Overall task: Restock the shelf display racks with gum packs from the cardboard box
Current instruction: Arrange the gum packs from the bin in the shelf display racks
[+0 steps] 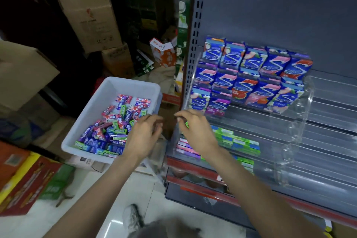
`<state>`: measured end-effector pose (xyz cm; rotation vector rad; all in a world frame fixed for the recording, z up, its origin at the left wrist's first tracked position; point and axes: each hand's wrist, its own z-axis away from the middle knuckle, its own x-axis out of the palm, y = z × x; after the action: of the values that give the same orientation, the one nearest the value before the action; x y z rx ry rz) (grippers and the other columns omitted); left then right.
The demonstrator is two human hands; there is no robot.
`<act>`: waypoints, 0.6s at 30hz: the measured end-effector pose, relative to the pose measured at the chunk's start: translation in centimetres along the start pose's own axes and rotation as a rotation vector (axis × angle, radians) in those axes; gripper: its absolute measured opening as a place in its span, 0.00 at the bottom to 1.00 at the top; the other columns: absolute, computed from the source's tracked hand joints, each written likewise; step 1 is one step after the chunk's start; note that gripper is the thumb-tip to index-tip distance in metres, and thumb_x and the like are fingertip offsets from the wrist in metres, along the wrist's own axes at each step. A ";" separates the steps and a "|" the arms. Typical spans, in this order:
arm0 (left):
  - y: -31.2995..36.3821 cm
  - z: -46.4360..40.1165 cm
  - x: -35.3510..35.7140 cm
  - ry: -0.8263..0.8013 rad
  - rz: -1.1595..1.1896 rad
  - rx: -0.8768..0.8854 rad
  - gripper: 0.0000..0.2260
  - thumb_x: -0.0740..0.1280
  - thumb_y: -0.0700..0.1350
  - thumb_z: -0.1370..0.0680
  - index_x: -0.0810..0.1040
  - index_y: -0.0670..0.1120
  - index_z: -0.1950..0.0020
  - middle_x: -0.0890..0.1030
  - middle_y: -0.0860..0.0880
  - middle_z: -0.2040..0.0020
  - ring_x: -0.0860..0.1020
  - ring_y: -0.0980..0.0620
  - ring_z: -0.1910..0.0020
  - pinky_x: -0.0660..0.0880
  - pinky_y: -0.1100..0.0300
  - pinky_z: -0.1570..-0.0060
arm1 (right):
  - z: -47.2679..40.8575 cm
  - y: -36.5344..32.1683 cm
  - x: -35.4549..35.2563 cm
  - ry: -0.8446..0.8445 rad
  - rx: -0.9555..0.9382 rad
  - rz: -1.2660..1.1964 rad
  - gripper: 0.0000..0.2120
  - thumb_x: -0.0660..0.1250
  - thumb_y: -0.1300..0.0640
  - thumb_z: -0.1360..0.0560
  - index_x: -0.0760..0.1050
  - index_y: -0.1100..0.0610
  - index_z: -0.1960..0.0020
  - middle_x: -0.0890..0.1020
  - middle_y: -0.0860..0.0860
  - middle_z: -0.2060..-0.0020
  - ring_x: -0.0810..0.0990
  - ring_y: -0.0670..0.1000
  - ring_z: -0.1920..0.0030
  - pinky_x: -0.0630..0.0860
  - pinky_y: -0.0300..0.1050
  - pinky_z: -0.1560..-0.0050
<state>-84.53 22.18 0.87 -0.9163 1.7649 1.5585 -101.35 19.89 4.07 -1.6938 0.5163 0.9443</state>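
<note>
Evidently the work is mid-restock: loose gum packs lie heaped in a white plastic tub, not a cardboard box, standing on cartons to the left of the shelf. The left hand hovers at the tub's right edge, fingers loosely curled; whether it holds a pack I cannot tell. The right hand is over the lower clear display rack, fingertips pinched together, a sliver of green showing under them, probably a green gum pack being set into the rows. The next move likely calls for laying it flat beside the green packs already racked, then reaching back to the tub. Above, the upper rack is full of blue packs. Around stand stacked cardboard boxes, a pale tiled floor and the grey metal shelf.
</note>
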 end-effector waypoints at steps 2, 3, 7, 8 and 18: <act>-4.3 -0.7 -1.4 0.003 0.000 -0.069 0.10 0.64 0.40 0.23 0.79 0.44 0.43 0.80 0.45 0.46 0.78 0.45 0.50 0.76 0.53 0.51 | -2.5 -2.4 2.9 -0.049 -0.013 -0.003 0.12 0.59 0.59 0.21 0.77 0.59 0.41 0.78 0.56 0.48 0.78 0.57 0.49 0.75 0.53 0.48; -6.6 -1.2 -2.1 -0.004 -0.001 -0.102 0.10 0.64 0.40 0.23 0.79 0.44 0.42 0.80 0.45 0.46 0.78 0.45 0.50 0.76 0.53 0.51 | -3.7 -3.4 4.6 -0.080 -0.005 -0.014 0.13 0.58 0.59 0.21 0.76 0.59 0.40 0.78 0.56 0.47 0.78 0.57 0.49 0.75 0.52 0.47; -15.6 -3.6 -3.8 -0.088 -0.009 -0.228 0.10 0.65 0.38 0.24 0.79 0.41 0.43 0.81 0.42 0.47 0.79 0.41 0.49 0.75 0.52 0.49 | -8.6 -6.3 12.1 -0.219 0.103 -0.029 0.13 0.58 0.60 0.21 0.75 0.62 0.40 0.77 0.59 0.47 0.78 0.59 0.48 0.73 0.53 0.45; -17.7 -4.2 -3.9 -0.138 -0.026 -0.237 0.08 0.65 0.38 0.24 0.78 0.39 0.46 0.80 0.39 0.49 0.78 0.39 0.50 0.74 0.51 0.51 | -9.7 -6.6 14.1 -0.261 0.139 -0.012 0.13 0.58 0.59 0.21 0.74 0.62 0.40 0.77 0.59 0.46 0.77 0.59 0.47 0.73 0.53 0.45; -27.3 -10.8 -0.8 -0.506 -0.015 -0.180 0.25 0.64 0.43 0.22 0.62 0.46 0.26 0.65 0.43 0.28 0.73 0.44 0.36 0.69 0.53 0.35 | -16.4 -4.0 25.2 -0.412 0.499 0.151 0.30 0.59 0.56 0.21 0.50 0.56 0.23 0.52 0.59 0.25 0.51 0.58 0.25 0.57 0.45 0.29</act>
<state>-61.69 9.60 -12.77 -0.5437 1.2750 1.7699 -78.09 8.80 -11.91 -0.9926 0.5492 1.1282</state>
